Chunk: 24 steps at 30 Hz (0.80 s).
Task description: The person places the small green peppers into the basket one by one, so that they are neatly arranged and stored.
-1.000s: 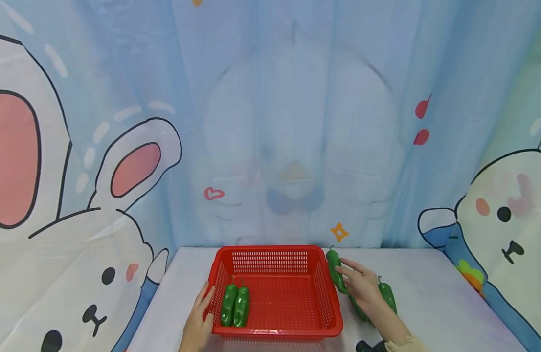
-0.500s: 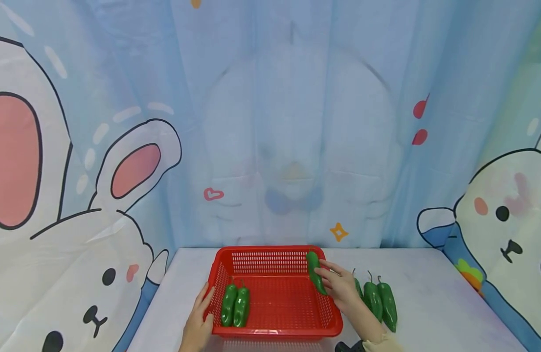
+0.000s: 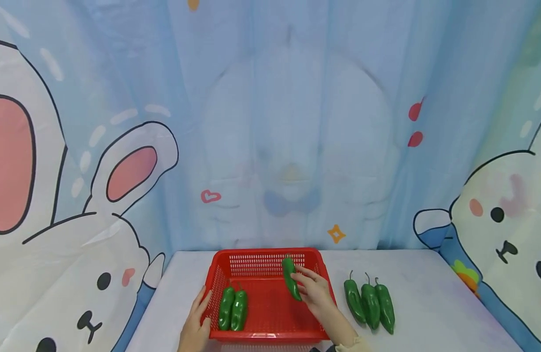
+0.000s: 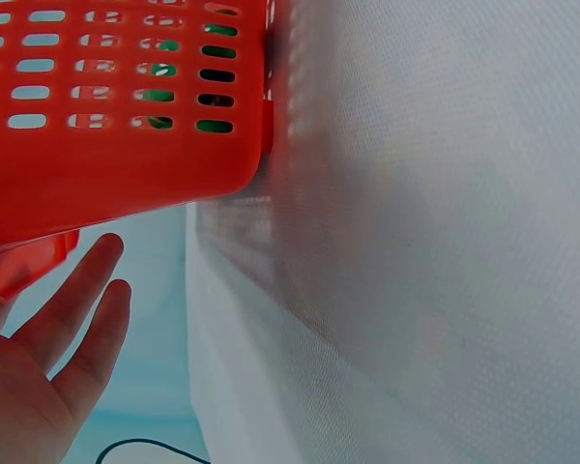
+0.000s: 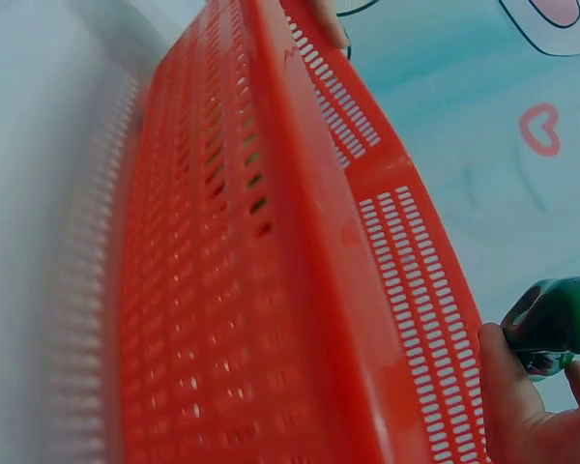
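A green chili pepper (image 3: 290, 278) is pinched between the thumb and fingers of my right hand (image 3: 314, 292), above the inside of a red plastic basket (image 3: 266, 336). In the right wrist view the same pepper (image 5: 553, 314) shows end-on past the basket's rim. My left hand (image 3: 195, 320) rests against the basket's left rim with its fingers fairly straight; the left wrist view has those fingers (image 4: 72, 309) spread beside the red wall. Two more green peppers (image 3: 233, 308) lie side by side at the left inside the basket, stems toward the back.
Three green chili peppers (image 3: 370, 305) lie together on the white tabletop (image 3: 429, 293), right of the basket. Behind the table hangs a light blue curtain (image 3: 270, 122) printed with cartoon animals.
My right hand has carried the pepper leftward, from outside the basket's right rim to over its inside. The peppers on the table now show uncovered. My left hand has stayed at the rim.
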Motion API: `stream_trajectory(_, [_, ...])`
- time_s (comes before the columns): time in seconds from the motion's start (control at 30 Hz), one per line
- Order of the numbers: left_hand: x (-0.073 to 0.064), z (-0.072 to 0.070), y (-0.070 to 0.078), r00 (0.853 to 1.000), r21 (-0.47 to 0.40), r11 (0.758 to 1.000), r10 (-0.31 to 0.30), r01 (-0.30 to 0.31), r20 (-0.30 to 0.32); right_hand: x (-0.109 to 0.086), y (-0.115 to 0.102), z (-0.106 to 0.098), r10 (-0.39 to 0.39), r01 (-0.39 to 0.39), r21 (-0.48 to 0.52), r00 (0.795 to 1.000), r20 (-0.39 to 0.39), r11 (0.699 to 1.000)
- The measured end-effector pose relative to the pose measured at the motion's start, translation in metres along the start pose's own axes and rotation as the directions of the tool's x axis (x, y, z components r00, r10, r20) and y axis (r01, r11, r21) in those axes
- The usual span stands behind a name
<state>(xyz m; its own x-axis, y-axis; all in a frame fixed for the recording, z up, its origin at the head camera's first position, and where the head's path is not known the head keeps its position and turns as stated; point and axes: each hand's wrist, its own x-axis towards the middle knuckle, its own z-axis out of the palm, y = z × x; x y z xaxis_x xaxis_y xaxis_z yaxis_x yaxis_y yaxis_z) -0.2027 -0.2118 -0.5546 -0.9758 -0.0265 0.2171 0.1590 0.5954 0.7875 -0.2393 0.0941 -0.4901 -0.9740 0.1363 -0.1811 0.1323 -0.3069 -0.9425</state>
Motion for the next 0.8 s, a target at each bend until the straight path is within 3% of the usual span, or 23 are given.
stream_trajectory(0.8, [0.001, 0.000, -0.002, 1.000, -0.025, 1.000, 0.010, -0.011, -0.018, -0.002, 0.025, 0.028, 0.054, -0.060, 0.076, 0.996, 0.074, 0.995])
